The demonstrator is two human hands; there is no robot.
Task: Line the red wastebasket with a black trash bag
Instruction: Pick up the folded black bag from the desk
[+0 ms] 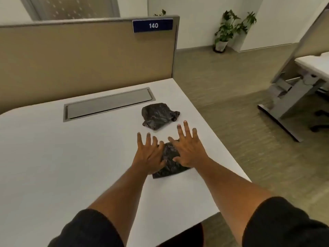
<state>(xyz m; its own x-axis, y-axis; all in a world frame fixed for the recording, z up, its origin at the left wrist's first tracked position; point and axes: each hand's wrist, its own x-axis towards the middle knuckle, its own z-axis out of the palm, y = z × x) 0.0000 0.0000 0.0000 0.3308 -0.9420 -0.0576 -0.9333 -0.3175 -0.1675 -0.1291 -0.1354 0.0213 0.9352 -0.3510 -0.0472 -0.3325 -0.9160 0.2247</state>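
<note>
1. The white table point(53, 157) carries everything; places below are told from its grey cable hatch point(108, 104), a long lid set flush in the top near the tan partition point(80, 56).
2. The left hand point(149, 155) lies nearer the camera than the hatch's right end, fingers spread wide and flat, gripping nothing; its thumb side rests on the left edge of a folded black trash bag point(169, 164).
3. That bag lies flat on the table, nearer the camera than the hatch and to its right, pressed between the 2 hands.
4. A 2nd black bag point(158, 115), crumpled into a loose bundle, sits just right of the hatch's near right corner, apart from the hands.
5. The right hand point(188, 150) lies right of the hatch, fingers splayed and flat, its thumb and palm on the folded bag's right part, not clenched.
6. A blue sign point(152, 25) reading 140 is fixed to the partition above the hatch's right end.
7. A potted plant point(229, 29) stands on the floor far right of the hatch.
</note>
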